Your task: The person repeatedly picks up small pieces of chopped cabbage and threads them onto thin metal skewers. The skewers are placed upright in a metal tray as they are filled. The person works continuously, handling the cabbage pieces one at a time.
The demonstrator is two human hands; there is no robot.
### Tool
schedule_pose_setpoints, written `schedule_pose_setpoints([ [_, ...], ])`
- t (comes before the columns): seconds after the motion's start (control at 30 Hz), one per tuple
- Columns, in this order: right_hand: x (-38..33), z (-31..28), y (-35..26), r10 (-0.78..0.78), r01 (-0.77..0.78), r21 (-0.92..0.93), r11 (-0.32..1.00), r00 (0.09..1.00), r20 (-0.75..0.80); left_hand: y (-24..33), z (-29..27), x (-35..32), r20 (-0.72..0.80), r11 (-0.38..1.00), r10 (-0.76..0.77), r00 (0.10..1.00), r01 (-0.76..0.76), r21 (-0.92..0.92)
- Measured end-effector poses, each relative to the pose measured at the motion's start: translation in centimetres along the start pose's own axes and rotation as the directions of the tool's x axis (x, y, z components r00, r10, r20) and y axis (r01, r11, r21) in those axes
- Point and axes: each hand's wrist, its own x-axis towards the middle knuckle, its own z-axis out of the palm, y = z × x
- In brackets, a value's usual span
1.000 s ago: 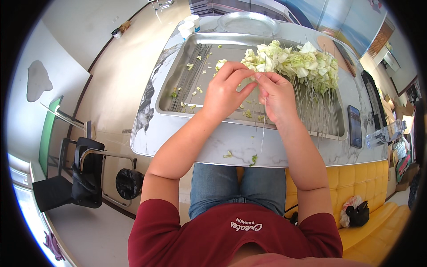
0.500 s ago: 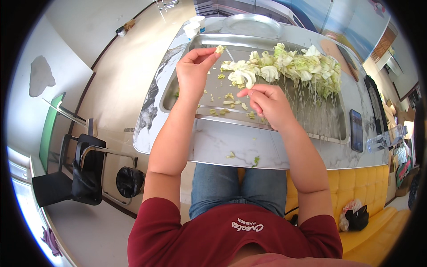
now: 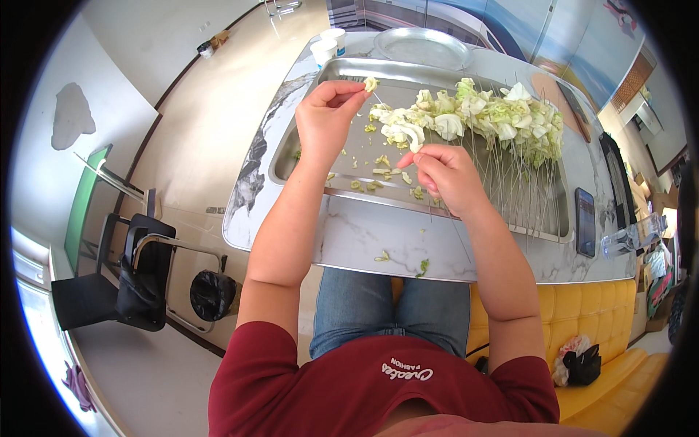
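A small pale yellow-green cabbage piece (image 3: 370, 84) is pinched between the thumb and fingers of my left hand (image 3: 325, 120), raised over the left part of the metal tray (image 3: 291, 164). My right hand (image 3: 450, 176) is closed on a thin skewer (image 3: 461, 239), whose lower end shows below the hand, past the tray's near edge. At its fingertips a curved white cabbage leaf (image 3: 416, 138) touches or nearly touches them. Beyond and to the right lies a long heap of skewered cabbage (image 3: 502, 116), its thin skewers pointing toward me. Cabbage scraps (image 3: 382, 172) are scattered on the tray between my hands.
Paper cups (image 3: 324, 51) and a round metal plate (image 3: 422, 48) stand behind the tray. A phone (image 3: 585, 222) lies right of it, beside a clear plastic bottle (image 3: 632, 231). Green bits (image 3: 422, 268) lie at the table's front edge. A black chair (image 3: 142, 284) stands left.
The whole view has shifted slightly. My right fingers have drawn closer together beside the white leaf. My left hand still pinches its cabbage piece.
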Motion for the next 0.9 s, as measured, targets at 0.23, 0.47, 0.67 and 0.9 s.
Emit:
schedule_pose_setpoints([
  [0.23,0.1,0.0,0.1,0.004,0.000,0.082,0.997,0.999,-0.041,0.4,0.9,-1.1,0.076,0.976,0.160,0.984,-0.169,0.137],
  [0.47,-0.1,-0.4,-0.3,0.052,-0.049,0.084,0.995,0.998,-0.038,0.3,0.7,-0.6,0.088,0.989,-0.047,0.995,0.059,-0.136],
  [0.67,-0.1,0.0,-0.1,-0.003,0.002,-0.023,1.000,0.999,-0.032,0.2,0.8,-0.3,0.079,0.962,-0.113,0.990,0.129,-0.242],
  [0.9,0.1,0.0,0.5,-0.044,0.043,-0.104,0.994,0.999,-0.010,0.3,0.7,-0.2,0.062,0.956,-0.144,0.988,0.155,-0.248],
])
